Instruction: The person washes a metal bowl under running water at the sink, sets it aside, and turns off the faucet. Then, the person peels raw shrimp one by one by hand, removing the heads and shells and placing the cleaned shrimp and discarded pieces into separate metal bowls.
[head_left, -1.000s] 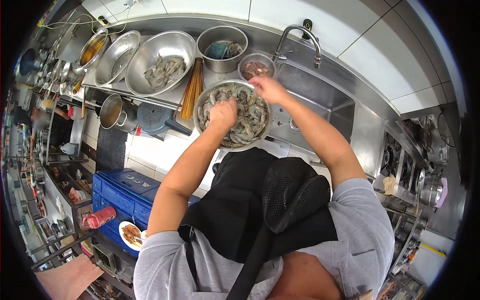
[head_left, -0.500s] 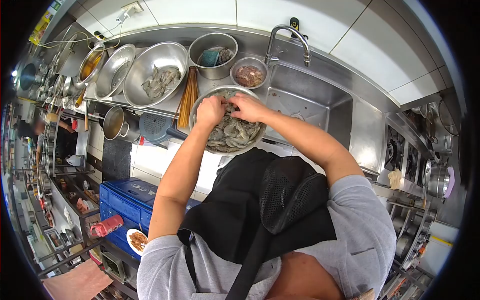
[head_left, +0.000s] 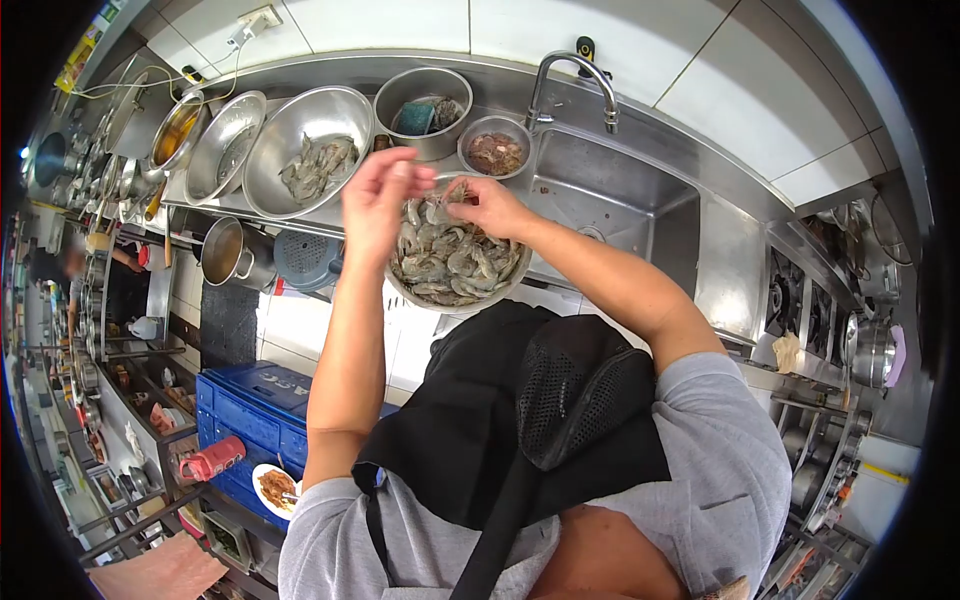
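A large metal bowl [head_left: 522, 262] of raw, grey unpeeled shrimp [head_left: 455, 262] stands close in front of me. My right hand [head_left: 490, 208] is over its far side, thumb and fingers pinched on a shrimp [head_left: 459, 190]. My left hand [head_left: 380, 195] is raised at the bowl's far left rim, fingers loosely apart, with nothing visible in it. It covers most of a bundle of bamboo skewers [head_left: 382, 143], whose top ends show behind it. Farther left, a wide steel bowl [head_left: 268, 150] holds a smaller pile of shrimp [head_left: 320, 167].
Behind the shrimp bowl are a pot [head_left: 424, 82] with scouring pads and a small bowl of reddish scraps [head_left: 496, 152]. A sink [head_left: 610, 195] with a faucet [head_left: 578, 60] lies right. At lower left are a blue crate [head_left: 245, 400], a pink bottle [head_left: 213, 457] and a plate of food.
My left hand has lifted out of the shrimp and moved left, away from my right hand. My right hand stays at the bowl's far side.
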